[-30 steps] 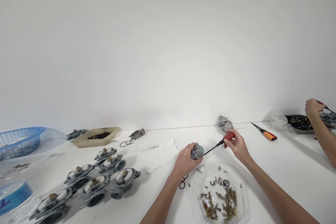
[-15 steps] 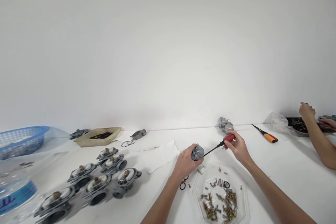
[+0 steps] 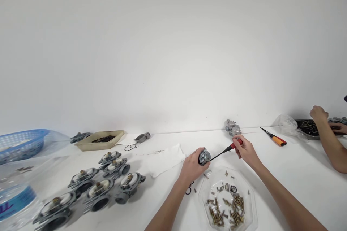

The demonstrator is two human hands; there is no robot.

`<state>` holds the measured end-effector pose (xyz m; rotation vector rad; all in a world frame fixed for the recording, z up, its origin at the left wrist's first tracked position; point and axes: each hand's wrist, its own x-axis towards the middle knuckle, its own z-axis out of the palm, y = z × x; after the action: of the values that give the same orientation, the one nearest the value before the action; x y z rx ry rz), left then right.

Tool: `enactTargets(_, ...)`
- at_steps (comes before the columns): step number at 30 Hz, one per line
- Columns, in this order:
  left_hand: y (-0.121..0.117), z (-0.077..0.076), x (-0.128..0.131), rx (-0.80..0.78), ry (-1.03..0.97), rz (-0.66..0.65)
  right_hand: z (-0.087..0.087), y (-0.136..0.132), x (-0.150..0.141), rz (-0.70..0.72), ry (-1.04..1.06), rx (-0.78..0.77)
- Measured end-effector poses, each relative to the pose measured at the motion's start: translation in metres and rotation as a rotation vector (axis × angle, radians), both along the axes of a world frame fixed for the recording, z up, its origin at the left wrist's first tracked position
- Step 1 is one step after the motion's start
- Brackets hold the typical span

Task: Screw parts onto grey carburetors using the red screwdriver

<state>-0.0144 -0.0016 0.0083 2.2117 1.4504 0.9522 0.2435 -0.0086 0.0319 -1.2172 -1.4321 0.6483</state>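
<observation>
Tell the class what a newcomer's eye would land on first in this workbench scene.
The eye goes first to the middle of the white bench, where the left hand grips a small grey carburetor and the right hand holds a red-handled screwdriver with its tip at it. Just below lies a clear octagonal tray of brass screws, and at lower left grey carburetors stand grouped.

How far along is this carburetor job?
Several carburetors sit grouped at left, seemingly finished. In hand: the left hand holds a carburetor while the right hand works a red screwdriver into it. Left: screws in the clear tray, and another carburetor by the wall.
</observation>
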Motion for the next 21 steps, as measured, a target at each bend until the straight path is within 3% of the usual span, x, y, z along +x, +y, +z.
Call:
enactTargets(3, -0.001, 0.001, 0.0, 0.001, 0.035, -0.029, 0.001, -0.001, 0.0, 0.015, -0.024, -0.02)
enactTargets(8, 0.0, -0.001, 0.001, -0.004, 0.028, -0.054, 0.003, -0.002, 0.003, 0.166, 0.081, -0.064)
enactTargets(13, 0.0, -0.002, 0.001, -0.013, 0.04, -0.05, 0.001, 0.004, 0.007, 0.067, 0.043, -0.19)
enactTargets(17, 0.0, -0.001, 0.0, -0.01, 0.04, -0.056, -0.001, 0.006, 0.012, 0.111, 0.085, -0.225)
enactTargets(21, 0.0, -0.001, 0.0, -0.012, 0.033, -0.069, -0.003, 0.008, 0.014, 0.068, 0.038, -0.236)
